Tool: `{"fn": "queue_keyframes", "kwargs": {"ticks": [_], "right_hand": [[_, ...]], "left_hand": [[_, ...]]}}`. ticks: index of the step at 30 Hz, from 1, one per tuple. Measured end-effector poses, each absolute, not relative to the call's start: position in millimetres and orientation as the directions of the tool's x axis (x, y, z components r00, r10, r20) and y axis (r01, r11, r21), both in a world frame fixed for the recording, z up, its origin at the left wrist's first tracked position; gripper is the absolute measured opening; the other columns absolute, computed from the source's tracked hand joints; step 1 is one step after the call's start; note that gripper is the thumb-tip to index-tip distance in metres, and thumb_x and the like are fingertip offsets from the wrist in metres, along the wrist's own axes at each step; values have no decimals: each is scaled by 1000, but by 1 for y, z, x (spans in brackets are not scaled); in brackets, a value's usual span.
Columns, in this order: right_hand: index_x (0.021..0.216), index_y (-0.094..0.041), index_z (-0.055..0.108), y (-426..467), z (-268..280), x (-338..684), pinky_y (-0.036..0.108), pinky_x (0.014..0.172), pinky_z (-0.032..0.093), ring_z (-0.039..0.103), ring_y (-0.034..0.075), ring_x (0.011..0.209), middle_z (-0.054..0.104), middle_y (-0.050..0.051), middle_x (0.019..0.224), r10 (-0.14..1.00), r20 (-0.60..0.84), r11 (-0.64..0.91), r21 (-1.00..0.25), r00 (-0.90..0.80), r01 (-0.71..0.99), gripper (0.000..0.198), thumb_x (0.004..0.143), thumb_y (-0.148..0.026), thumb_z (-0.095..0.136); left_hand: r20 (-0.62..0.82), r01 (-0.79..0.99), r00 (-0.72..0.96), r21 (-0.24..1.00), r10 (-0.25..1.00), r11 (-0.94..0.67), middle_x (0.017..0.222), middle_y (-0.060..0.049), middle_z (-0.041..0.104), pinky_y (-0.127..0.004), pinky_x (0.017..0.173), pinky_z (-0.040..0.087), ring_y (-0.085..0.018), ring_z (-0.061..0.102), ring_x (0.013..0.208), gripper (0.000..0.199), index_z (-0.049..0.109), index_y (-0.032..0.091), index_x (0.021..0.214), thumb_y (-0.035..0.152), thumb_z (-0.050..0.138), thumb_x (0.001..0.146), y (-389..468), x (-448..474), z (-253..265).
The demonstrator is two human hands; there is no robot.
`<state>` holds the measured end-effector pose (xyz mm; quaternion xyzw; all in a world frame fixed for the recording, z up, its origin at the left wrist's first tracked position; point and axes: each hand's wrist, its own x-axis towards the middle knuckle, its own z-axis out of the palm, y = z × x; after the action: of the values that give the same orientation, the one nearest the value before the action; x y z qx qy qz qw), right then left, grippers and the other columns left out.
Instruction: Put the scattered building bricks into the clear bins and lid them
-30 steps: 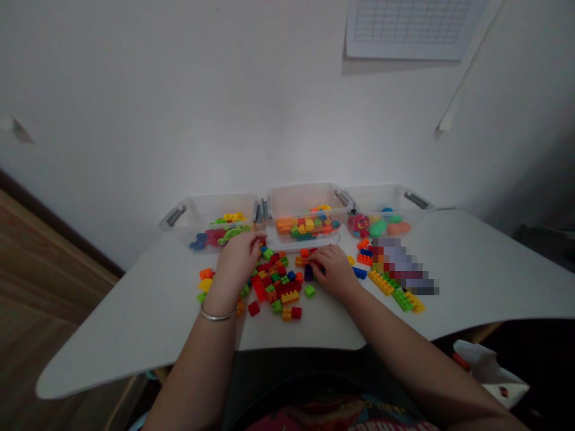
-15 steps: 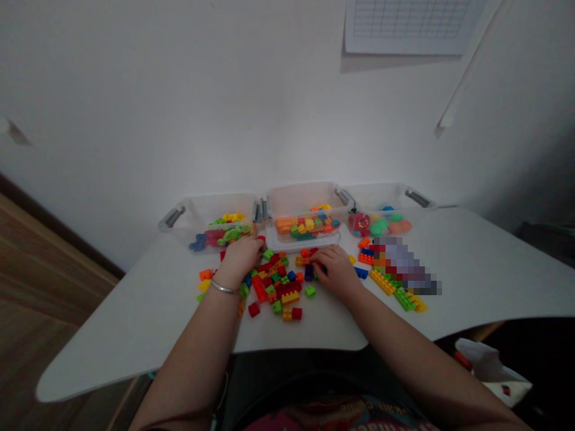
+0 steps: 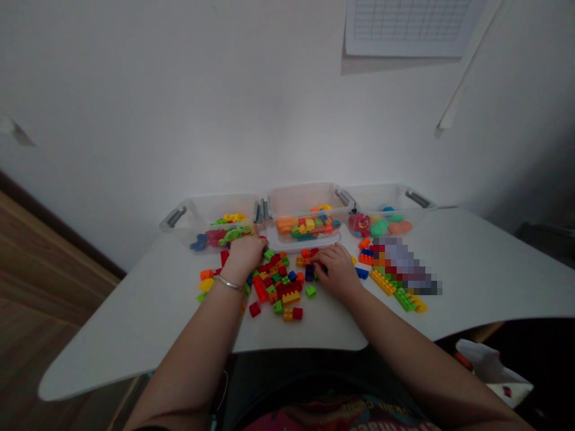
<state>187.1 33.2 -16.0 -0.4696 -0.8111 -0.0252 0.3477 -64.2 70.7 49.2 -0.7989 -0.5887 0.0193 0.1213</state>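
My left hand (image 3: 247, 256), with a silver bangle at the wrist, reaches over the left side of a pile of toy building bricks (image 3: 288, 297). Its fingers are curled together beside a red brick near the boxes; what they hold is hidden. My right hand (image 3: 336, 267) rests palm down at the pile's right edge. Its fingers are loosely bent, with a gap between thumb and fingertips. An orange brick (image 3: 302, 261) and a dark purple-blue brick (image 3: 309, 273) lie close to these fingertips. A lone green brick (image 3: 311, 291) sits just in front.
Three clear plastic boxes stand along the wall: left box (image 3: 202, 206) with toy pieces, middle box (image 3: 296, 197) with bricks, right box (image 3: 377, 194) with rounded pieces. Long yellow brick strips (image 3: 383, 282) and a blurred-out patch lie at right on the white table (image 3: 471, 269).
My left hand has shifted very slightly right, its fingers still curled. My right hand stays almost where it was. The bricks look unmoved apart from a slight camera shift.
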Motion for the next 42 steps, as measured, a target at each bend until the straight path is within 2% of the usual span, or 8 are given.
{"fn": "queue_keyframes", "kwargs": {"ticks": [6,9,14,20,26,36,38,42], "right_hand": [[88,-23,69,34,-18,187,51,109,31,62,23,96,73,4,94,747,601,544,-307,-285,781,14,85,-18,57],[89,-23,69,34,-18,187,50,109,33,62,23,96,73,4,95,743,605,549,-305,-287,778,15,85,-17,56],[92,-21,70,35,-19,189,51,107,36,62,25,97,73,6,96,737,608,562,-309,-294,767,16,85,-17,56],[107,-19,68,36,-19,188,46,92,49,61,27,99,72,10,103,696,650,622,-333,-305,709,23,88,-19,56],[114,-22,66,34,-19,188,48,91,50,62,28,101,71,11,105,677,647,669,-343,-350,660,29,86,-25,63],[113,-24,67,33,-17,184,44,87,50,64,25,93,72,7,96,673,606,707,-355,-425,612,35,78,-17,66],[112,-23,68,34,-18,184,43,87,51,64,25,92,72,8,96,686,617,687,-375,-386,622,34,78,-18,66],[112,-20,68,34,-18,186,44,88,52,64,27,97,72,10,101,744,597,616,-437,-301,656,33,79,-22,66]], "left_hand": [[111,941,287,-216,951,-259,95,-16,74,-40,73,55,-32,71,91,29,70,16,97,16,42,90,69,-64,57],[194,966,221,-177,956,-187,98,-16,73,-40,71,55,-32,71,91,31,66,17,107,20,39,93,65,-61,66],[240,991,95,71,966,-115,97,-8,73,-31,72,52,-26,70,91,22,64,21,101,26,44,94,52,-48,77],[165,903,175,366,971,-225,91,-3,73,-25,67,46,-19,68,82,12,64,21,93,22,53,89,30,-29,64],[176,906,231,321,957,-277,92,-5,73,-29,70,47,-21,68,85,14,64,21,94,24,51,90,8,-7,48],[298,713,417,479,859,-512,99,-4,72,-28,83,50,-18,67,93,14,64,19,98,17,56,87,14,-9,30],[328,758,382,424,864,-495,104,-5,72,-30,88,50,-19,66,97,19,64,19,106,19,55,89,14,-11,31],[344,939,240,155,908,-307,102,-8,71,-36,87,50,-25,65,98,20,65,19,105,24,50,92,12,-20,36]]}}
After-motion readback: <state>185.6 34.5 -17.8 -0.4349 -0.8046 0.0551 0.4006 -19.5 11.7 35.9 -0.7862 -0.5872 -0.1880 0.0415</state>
